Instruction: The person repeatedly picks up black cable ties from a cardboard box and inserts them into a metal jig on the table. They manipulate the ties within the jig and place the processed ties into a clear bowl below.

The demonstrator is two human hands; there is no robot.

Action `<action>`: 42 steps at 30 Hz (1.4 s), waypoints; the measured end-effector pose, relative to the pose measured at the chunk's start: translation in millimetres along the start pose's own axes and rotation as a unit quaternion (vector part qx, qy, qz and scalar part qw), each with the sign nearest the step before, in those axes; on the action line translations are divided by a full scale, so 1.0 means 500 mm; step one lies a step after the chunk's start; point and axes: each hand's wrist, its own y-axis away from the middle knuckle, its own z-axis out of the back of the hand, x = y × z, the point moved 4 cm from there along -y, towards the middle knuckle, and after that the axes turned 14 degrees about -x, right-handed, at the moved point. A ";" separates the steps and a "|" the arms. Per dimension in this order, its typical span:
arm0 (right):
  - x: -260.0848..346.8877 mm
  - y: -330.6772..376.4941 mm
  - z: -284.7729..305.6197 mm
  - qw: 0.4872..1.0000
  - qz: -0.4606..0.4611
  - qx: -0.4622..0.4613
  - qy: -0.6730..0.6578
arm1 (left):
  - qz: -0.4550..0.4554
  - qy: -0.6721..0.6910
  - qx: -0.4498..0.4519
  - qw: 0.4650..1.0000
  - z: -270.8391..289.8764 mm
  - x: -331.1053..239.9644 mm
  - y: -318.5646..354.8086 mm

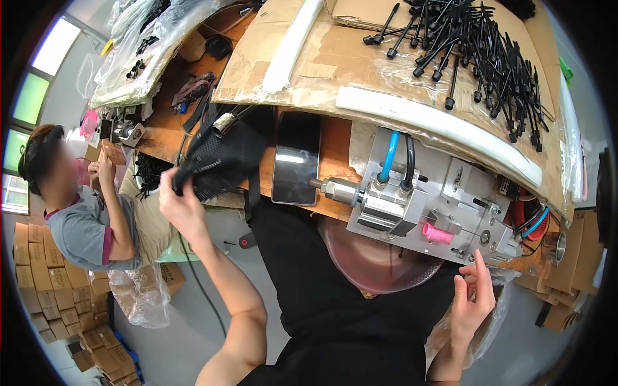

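The left hand [180, 202] is raised at the left edge of the table [335, 138], its grip clenched around the end of a black mesh bag [222, 161] that hangs off the table's near left corner. The right hand [473, 302] is held up just below the metal machine [425, 199]; its grip is released, fingers spread, the index fingertip just under the machine's near edge, and whether it touches cannot be told.

The machine is a grey block bolted at the near edge of the wooden table, with a blue hose [389, 157] and a black hose [409, 161] plugged into its top and a pink plug [436, 233] poking from its front. Just left of it stands a dark glossy panel [295, 167]. A clear plastic bag [380, 257] hangs under the machine, over the person's dark lap.

Far across the table lies a wide sheet of cardboard [322, 58] edged with white foam strips [444, 125]. On its far right sits a heap of black plastic rods [489, 51]. Clear bags [148, 38] are piled at the far left.

To the left, another person [84, 219] in a grey shirt sits at a neighbouring station. Stacked cardboard boxes [38, 283] line the grey floor [212, 321] behind them, and bright windows [38, 77] fill the left wall.
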 end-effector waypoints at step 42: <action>0.164 -0.495 -0.017 0.875 0.435 -0.182 0.113 | -0.218 0.364 0.501 0.754 -0.118 -0.644 -0.001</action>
